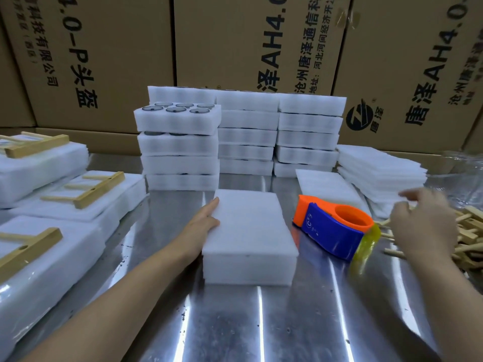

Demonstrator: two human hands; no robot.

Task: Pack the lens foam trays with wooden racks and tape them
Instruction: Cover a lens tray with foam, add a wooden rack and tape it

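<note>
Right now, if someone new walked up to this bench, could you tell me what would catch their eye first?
The orange and blue tape dispenser stands out first, lying on the metal table just right of a white foam block that the left hand rests against. Behind them rise stacks of foam trays, the top left one showing round dark lenses, against a wall of printed cardboard boxes.

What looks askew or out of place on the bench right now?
The top lens tray of the left back stack sits shifted left, overhanging the trays beneath. The wooden racks at far right lie in a loose jumble. The tape dispenser lies on its side. Nothing looks spilled or damaged.
</note>
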